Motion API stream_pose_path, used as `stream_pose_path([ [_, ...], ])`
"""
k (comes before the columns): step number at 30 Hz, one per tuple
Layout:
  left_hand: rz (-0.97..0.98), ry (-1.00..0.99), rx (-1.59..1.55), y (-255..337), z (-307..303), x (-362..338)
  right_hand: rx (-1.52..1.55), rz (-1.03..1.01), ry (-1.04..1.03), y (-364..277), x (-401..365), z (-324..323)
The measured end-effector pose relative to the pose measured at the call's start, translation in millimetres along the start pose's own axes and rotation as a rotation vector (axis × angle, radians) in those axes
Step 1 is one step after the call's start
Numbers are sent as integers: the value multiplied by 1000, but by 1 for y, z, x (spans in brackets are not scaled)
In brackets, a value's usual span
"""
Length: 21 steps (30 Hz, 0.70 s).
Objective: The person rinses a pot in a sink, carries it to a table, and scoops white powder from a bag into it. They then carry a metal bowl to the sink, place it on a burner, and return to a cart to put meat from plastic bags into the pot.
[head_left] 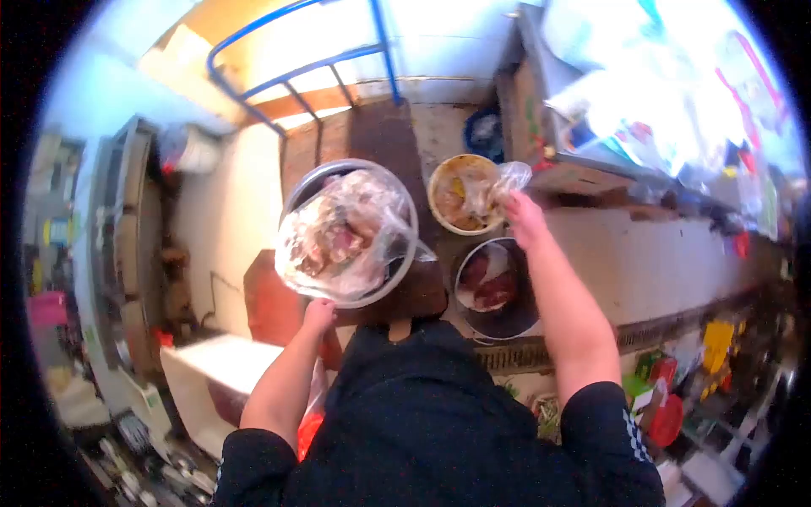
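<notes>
A large round tub [411, 245] holds a clear plastic bag [342, 228] with what looks like raw meat inside. My left hand [319, 314] is closed at the tub's near rim. To the right, my right hand [522, 213] pinches the end of a clear plastic bag [507, 179] over a smaller yellowish bucket [432, 198]. Brownish and pale contents show in that bucket. Just below it stands a dark bucket [519, 317] with dark red and whitish pieces in it.
A brown platform with a blue metal frame [334, 59] lies under and behind the tub. A blue container [485, 131] sits farther back. Cluttered shelves [139, 253] stand at the left, a cluttered counter [591, 169] at the right. A white box [215, 363] is low left.
</notes>
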State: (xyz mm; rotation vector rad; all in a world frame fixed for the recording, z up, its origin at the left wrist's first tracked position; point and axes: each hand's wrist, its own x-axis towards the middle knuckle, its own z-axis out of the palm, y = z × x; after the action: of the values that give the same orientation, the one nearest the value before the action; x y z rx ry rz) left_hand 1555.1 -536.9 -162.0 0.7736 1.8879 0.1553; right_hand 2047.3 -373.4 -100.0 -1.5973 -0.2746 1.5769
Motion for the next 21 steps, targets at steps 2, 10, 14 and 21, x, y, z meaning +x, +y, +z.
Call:
stream_pose_path([
  [2, 170, 117, 226, -13, -15, -13, -422, 46, 13, 26, 26, 5],
  [10, 42, 68, 230, -19, -33, 34, -874, -16, -12, 187, -26, 12],
  [14, 300, 135, 463, -17, -25, 107, -1119, 106, 25, 229, -82, -8],
  [21, 338, 447, 974, -55, -93, 208, -1253, 243, 110, 275, -121, -56],
])
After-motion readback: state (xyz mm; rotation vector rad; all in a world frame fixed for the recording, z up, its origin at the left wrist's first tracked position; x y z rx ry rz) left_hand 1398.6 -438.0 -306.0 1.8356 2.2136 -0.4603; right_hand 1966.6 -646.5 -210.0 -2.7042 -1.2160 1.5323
